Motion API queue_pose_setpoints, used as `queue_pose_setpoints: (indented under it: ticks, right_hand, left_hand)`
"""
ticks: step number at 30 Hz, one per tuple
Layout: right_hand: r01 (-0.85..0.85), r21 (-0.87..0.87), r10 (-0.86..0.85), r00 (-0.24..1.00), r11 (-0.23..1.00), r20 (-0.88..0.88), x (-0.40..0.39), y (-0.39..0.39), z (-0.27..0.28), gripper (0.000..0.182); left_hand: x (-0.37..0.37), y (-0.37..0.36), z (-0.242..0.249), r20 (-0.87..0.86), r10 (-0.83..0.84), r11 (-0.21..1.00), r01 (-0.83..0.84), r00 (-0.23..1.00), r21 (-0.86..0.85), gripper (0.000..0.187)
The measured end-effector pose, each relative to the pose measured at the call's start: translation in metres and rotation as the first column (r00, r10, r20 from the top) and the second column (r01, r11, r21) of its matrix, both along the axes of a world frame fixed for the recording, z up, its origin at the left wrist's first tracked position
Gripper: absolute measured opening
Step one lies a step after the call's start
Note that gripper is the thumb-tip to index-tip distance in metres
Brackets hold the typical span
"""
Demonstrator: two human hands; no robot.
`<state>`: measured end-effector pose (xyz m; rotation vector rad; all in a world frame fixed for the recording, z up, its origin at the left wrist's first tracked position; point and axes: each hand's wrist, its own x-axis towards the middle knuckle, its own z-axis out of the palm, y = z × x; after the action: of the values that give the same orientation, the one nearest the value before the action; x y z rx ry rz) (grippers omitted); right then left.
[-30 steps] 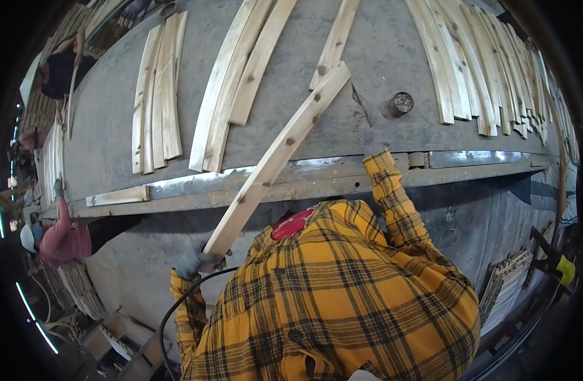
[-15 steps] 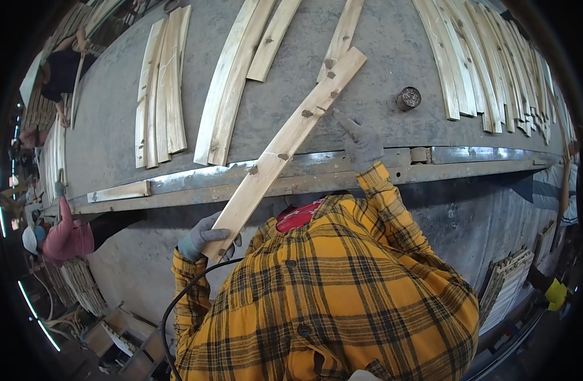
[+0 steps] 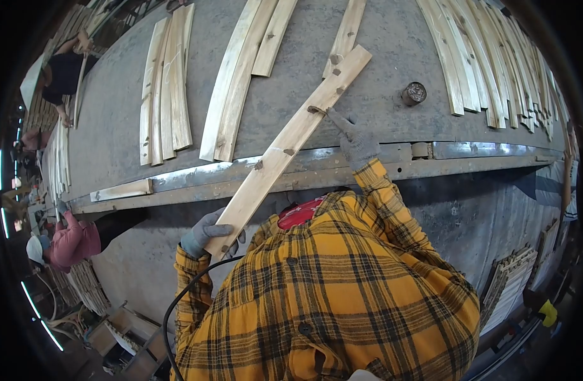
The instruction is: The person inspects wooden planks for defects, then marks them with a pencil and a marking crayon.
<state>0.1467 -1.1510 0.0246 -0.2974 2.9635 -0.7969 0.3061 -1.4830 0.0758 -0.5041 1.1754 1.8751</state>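
My gloved left hand [image 3: 205, 233] is closed around the lower end of a long wooden plank [image 3: 272, 165], which slants up to the right over the table's metal edge. Several dark patches mark the plank's face. My gloved right hand [image 3: 358, 141] is at the plank's right edge, index finger extended toward a dark patch [image 3: 315, 110] and the other fingers curled. Something thin and dark shows at that fingertip, too small to make out. The plank's upper end overlaps another board [image 3: 347, 32] lying on the table. A small round can [image 3: 414, 94] stands right of my right hand.
Boards lie on the table [image 3: 380, 76] at the left [image 3: 167, 89], centre-left [image 3: 240, 76] and right [image 3: 469, 63]. A short piece [image 3: 121, 190] rests along the near edge. A person in pink [image 3: 75, 241] is at the left; others are at the upper left and far right.
My right hand has moved slightly left and down, its fingertip now at the dark patch, which looks longer. The person in pink has shifted their arm and lowered their head.
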Motion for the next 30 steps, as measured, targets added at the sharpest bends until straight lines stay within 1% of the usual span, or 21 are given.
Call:
queue_pose_setpoints:
  ticks: [1,2,4,5,7,10,11,13,14,16,19,20,22,23,24,25,26,27,28,29,30]
  right_hand:
    - [-0.019,-0.001,0.019,0.996,1.000,-0.084,0.001,-0.001,-0.004,0.047]
    - [-0.020,-0.002,0.019,0.996,1.000,-0.085,-0.001,-0.002,-0.012,0.047]
    - [-0.071,-0.004,0.067,0.961,0.997,-0.268,-0.005,-0.006,-0.027,0.044]
    - [-0.071,-0.006,0.067,0.961,0.997,-0.268,-0.004,-0.007,-0.033,0.044]
    - [-0.041,0.094,0.075,0.920,0.995,-0.386,-0.002,-0.012,-0.035,0.042]
    - [-0.050,0.102,0.089,0.903,0.993,-0.420,0.002,-0.010,-0.039,0.042]
    - [-0.047,0.104,0.087,0.903,0.993,-0.421,0.003,-0.008,-0.037,0.042]
    - [-0.105,0.084,0.128,0.932,0.991,-0.339,0.004,-0.006,-0.024,0.042]
    - [-0.102,0.083,0.125,0.932,0.991,-0.340,0.004,-0.006,-0.024,0.042]
    - [0.002,0.111,0.035,0.943,0.994,-0.331,0.002,-0.008,-0.026,0.043]
    - [-0.062,0.078,0.085,0.932,0.995,-0.353,0.001,-0.012,-0.027,0.045]
    - [-0.056,0.077,0.080,0.932,0.995,-0.355,0.004,-0.012,-0.024,0.045]
    - [-0.158,0.108,0.169,0.979,0.982,-0.111,0.013,-0.014,-0.004,0.037]
    - [-0.148,0.110,0.160,0.980,0.983,-0.116,0.015,-0.012,-0.006,0.037]
    - [-0.181,-0.218,0.166,0.982,0.959,-0.088,0.017,-0.009,-0.013,0.035]
    - [-0.188,-0.522,0.181,0.981,0.832,-0.066,0.019,-0.006,-0.020,0.033]
    - [-0.185,-0.521,0.175,0.982,0.834,-0.069,0.018,-0.001,-0.030,0.033]
    - [-0.013,-0.639,0.042,0.999,0.769,0.030,0.015,0.002,-0.034,0.029]
    - [0.161,-0.728,-0.077,0.986,0.666,0.147,0.013,0.006,-0.038,0.026]
    - [0.163,-0.729,-0.082,0.986,0.665,0.146,0.011,0.015,-0.041,0.026]
    - [0.271,-0.656,-0.163,0.961,0.704,0.222,0.007,0.020,-0.029,0.026]
  left_hand:
    - [0.001,0.000,0.001,0.005,0.000,1.000,0.000,1.000,-0.003,0.055]
    - [0.000,0.000,0.001,0.011,0.000,1.000,0.000,1.000,-0.007,0.056]
    - [0.000,0.000,0.002,0.018,0.007,1.000,-0.007,1.000,0.009,0.056]
    - [0.000,-0.001,0.002,0.026,0.013,1.000,-0.014,1.000,0.027,0.056]
    - [0.000,-0.003,0.001,0.024,0.006,1.000,-0.007,1.000,0.008,0.056]
    - [0.000,-0.003,-0.005,0.022,0.003,1.000,-0.003,1.000,-0.005,0.055]
    - [0.001,-0.004,-0.007,0.020,0.010,1.000,-0.010,1.000,0.000,0.055]
    - [0.001,-0.005,-0.010,0.023,0.009,1.000,-0.009,1.000,0.028,0.054]
    - [0.001,-0.005,-0.010,0.025,0.011,0.998,-0.012,1.000,0.055,0.054]
    - [0.000,-0.006,-0.010,0.021,-0.001,0.998,0.000,1.000,0.061,0.054]
    - [-0.002,-0.006,-0.010,0.015,-0.023,0.998,0.022,1.000,0.066,0.054]
    - [-0.003,-0.006,-0.011,0.011,-0.031,0.997,0.031,0.999,0.068,0.054]
    - [-0.002,-0.007,-0.015,-0.004,-0.040,0.997,0.040,0.999,0.070,0.054]
    - [-0.001,-0.007,-0.017,-0.014,-0.043,0.996,0.044,0.999,0.073,0.054]
    - [-0.001,-0.008,-0.018,-0.018,-0.052,0.996,0.053,0.998,0.074,0.054]
    - [-0.001,-0.009,-0.020,-0.027,-0.046,0.994,0.049,0.999,0.098,0.052]
    - [-0.001,-0.009,-0.021,-0.035,-0.038,0.992,0.042,0.999,0.121,0.050]
    - [0.000,-0.010,-0.022,-0.038,-0.043,0.991,0.048,0.998,0.122,0.050]
    - [0.001,-0.012,-0.023,0.009,-0.022,0.990,0.021,1.000,0.143,0.047]
    - [0.002,-0.012,-0.024,0.055,-0.002,0.987,-0.007,0.998,0.162,0.044]
    - [0.003,-0.012,-0.024,0.055,-0.006,0.987,-0.003,0.998,0.160,0.044]
